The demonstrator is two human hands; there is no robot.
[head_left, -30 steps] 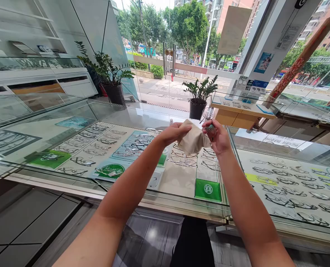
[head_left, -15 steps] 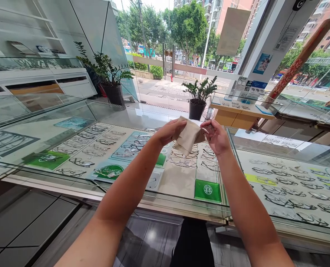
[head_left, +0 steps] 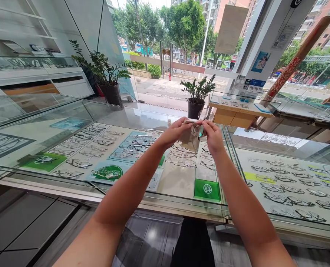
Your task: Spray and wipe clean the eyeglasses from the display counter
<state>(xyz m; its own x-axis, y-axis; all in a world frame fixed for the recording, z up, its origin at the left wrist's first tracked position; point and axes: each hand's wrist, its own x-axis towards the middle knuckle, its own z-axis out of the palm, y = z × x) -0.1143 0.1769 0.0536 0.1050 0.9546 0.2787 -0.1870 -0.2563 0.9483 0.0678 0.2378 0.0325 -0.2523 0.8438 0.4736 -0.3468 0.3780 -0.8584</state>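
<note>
My left hand point(head_left: 178, 130) is closed on a beige cloth point(head_left: 189, 141), which hangs down beneath the fingers. A pair of round thin-framed eyeglasses point(head_left: 198, 130) is pinched in my right hand point(head_left: 213, 136), by the part between its lenses or close to it. One lens is low beside the cloth and the other stands up above the fingers. Both hands meet over the glass display case point(head_left: 178, 181), fingertips almost touching. The cloth's upper edge lies against the glasses; whether it wraps a lens is hidden by the fingers.
Under the glass lie rows of eyeglasses point(head_left: 181, 162) and a green card point(head_left: 207, 189). A second glass case point(head_left: 287, 178) with more frames adjoins at right. Potted plants point(head_left: 196, 108) stand beyond the counter by the window. A wooden side table point(head_left: 231, 115) is behind at right.
My hands have come together. The left hand brought the cloth right to the glasses, and the cloth now hangs lower behind them. The glasses have shifted slightly left, and the view tilted a little.
</note>
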